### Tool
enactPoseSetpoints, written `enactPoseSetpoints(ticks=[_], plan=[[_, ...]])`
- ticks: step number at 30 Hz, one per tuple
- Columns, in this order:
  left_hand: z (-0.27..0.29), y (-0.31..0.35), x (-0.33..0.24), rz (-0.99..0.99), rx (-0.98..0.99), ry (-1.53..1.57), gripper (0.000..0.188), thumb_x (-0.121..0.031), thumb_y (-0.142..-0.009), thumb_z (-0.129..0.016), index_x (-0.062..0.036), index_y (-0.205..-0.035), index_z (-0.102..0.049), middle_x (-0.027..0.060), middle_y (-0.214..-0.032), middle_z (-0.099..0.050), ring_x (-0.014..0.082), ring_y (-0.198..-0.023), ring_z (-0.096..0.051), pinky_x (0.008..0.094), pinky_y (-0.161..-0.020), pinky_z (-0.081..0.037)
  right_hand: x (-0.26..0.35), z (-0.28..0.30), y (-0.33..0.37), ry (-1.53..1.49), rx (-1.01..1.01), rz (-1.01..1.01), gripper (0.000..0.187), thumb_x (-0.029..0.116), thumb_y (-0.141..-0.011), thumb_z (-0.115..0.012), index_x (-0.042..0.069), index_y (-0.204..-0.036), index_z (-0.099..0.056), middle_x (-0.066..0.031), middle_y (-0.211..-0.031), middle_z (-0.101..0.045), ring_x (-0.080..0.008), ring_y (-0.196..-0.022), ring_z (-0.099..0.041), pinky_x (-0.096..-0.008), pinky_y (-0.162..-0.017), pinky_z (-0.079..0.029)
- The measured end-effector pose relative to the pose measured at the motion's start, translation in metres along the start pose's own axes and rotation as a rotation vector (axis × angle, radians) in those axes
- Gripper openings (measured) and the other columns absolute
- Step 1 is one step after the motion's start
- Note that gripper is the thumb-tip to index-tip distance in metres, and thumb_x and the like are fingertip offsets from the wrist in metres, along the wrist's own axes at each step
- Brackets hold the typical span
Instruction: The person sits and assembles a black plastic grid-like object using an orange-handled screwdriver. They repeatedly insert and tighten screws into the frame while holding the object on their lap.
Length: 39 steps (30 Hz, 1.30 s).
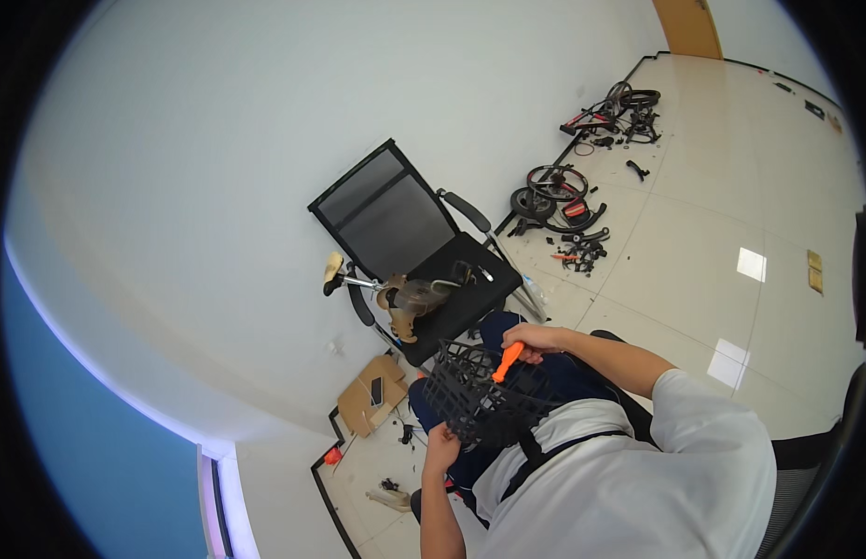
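A black plastic lattice basket (489, 401) rests on my lap, tilted. My left hand (440, 447) is closed on its near left edge. Above the basket's right side, my right hand (536, 340) grips an orange-handled screwdriver (508, 361). The orange handle slants down toward the lattice; no shaft can be made out. The inside of the basket is too dark and tangled to read.
In front stands a black mesh office chair (382, 210) with a brown-and-clear part (416, 298) on its seat. Bicycle wheels (556, 191) and loose parts line the wall at the right. A cardboard piece (372, 396) with a phone-like dark object lies at the left.
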<state>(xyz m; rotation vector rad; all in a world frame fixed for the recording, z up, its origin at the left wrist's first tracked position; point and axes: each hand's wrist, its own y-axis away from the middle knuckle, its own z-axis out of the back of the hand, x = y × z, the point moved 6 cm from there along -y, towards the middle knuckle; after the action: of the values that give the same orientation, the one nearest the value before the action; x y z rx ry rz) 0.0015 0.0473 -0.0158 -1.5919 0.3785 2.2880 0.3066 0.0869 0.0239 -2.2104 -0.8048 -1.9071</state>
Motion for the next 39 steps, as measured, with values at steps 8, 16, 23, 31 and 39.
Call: enactPoseSetpoints(ticks=[8, 16, 23, 31, 39], plan=[[-0.006, 0.002, -0.021, 0.077, -0.035, 0.107, 0.028, 0.015, -0.082, -0.050, 0.0003, -0.099, -0.068, 0.0018, -0.092, -0.071, 0.0067, -0.078, -0.061, 0.0209, -0.070, -0.047, -0.014, 0.007, -0.006, -0.194, 0.068, -0.068, 0.021, 0.028, -0.094, -0.051, 0.009, -0.085, -0.049, -0.0005, -0.052, -0.038, -0.0110, -0.040, -0.036, -0.0266, -0.038, -0.030], [-0.004, 0.004, -0.023, 0.073, -0.050, 0.061, 0.021, 0.011, -0.083, -0.054, 0.0002, -0.093, -0.069, 0.0047, -0.085, -0.071, 0.0101, -0.071, -0.063, 0.0244, -0.066, -0.050, 0.012, -0.006, 0.016, 0.002, -0.012, -0.048, 0.027, 0.035, -0.097, -0.053, 0.011, -0.098, -0.042, -0.0028, -0.057, -0.045, -0.0122, -0.041, -0.045, -0.0250, -0.037, -0.038], [-0.001, 0.006, -0.022, 0.105, -0.064, 0.108, 0.020, 0.009, -0.081, -0.058, 0.0006, -0.094, -0.070, 0.0084, -0.084, -0.072, 0.0152, -0.073, -0.067, 0.0271, -0.067, -0.052, 0.013, -0.006, 0.013, 0.002, 0.032, -0.017, 0.027, 0.031, -0.095, -0.058, 0.011, -0.094, -0.039, -0.0025, -0.056, -0.044, -0.0091, -0.041, -0.040, -0.0247, -0.037, -0.032], [-0.007, 0.005, -0.023, 0.126, 0.041, 0.116, 0.015, 0.006, -0.083, -0.061, 0.0013, -0.094, -0.069, 0.0086, -0.084, -0.072, 0.0159, -0.074, -0.067, 0.0282, -0.068, -0.053, 0.010, -0.004, 0.004, -0.044, -0.024, 0.019, 0.024, 0.028, -0.094, -0.058, 0.006, -0.097, -0.051, -0.0085, -0.065, -0.060, -0.0156, -0.052, -0.062, -0.0270, -0.045, -0.052], [-0.001, 0.007, -0.020, 0.077, -0.118, -0.014, 0.012, 0.006, -0.083, -0.065, 0.0038, -0.093, -0.071, 0.0086, -0.086, -0.072, 0.0144, -0.073, -0.068, 0.0275, -0.067, -0.055, 0.003, 0.000, -0.003, -0.065, 0.004, 0.043, 0.021, 0.024, -0.091, -0.055, 0.004, -0.094, -0.055, -0.0094, -0.066, -0.059, -0.0151, -0.050, -0.059, -0.0271, -0.045, -0.049]])
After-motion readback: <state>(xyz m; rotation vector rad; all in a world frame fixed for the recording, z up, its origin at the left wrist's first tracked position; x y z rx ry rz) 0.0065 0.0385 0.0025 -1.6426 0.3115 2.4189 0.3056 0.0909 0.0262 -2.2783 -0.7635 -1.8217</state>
